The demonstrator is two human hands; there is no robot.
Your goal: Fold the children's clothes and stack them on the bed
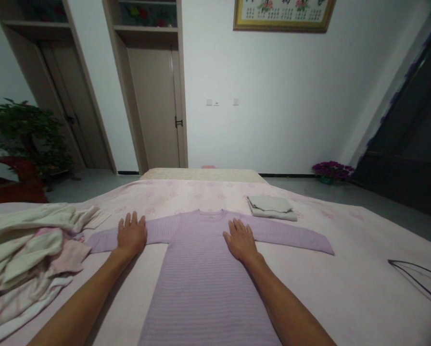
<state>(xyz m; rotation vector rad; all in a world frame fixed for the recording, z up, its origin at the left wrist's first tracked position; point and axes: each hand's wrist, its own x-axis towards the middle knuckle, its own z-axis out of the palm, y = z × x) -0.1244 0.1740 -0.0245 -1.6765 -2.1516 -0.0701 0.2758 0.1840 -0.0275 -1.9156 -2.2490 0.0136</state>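
Purple shirt: [204, 283] spread mid pink sheet [345, 298], neckline [210, 214] toward the far edge, body running to the near edge. Hem is out of view, can't check it.
Left hand: [132, 236] palm down on the left sleeve [161, 229], fingers extended, gripping nothing.
Right hand: [240, 241] palm down on the chest by the right shoulder, fingers slightly spread, no pinch on the cloth.
Right sleeve: [295, 234] laid out toward the right edge, nearly straight.
Clothes pile: [28, 254] loose heap along the left edge, right up against the left sleeve's end; can't tell which layer is on top there.
Folded grey cloth: [272, 206] toward the far edge, just beyond the right sleeve.
Black wire loop: [413, 269] at the right edge, well apart from the shirt.
Risk, left sleeve: could snag or drag pile items along — cause would be that crowded end.
Risk, shirt body: knit looks thin; uneven push from the two palms could ruck the chest or skew the neckline.
Risk, pink sheet: looks loose, so hard pressure while sliding could wrinkle it and carry the shirt too.
Risk, folded grey cloth: a wide sweep of the right sleeve could knock its fold — tight clearance.
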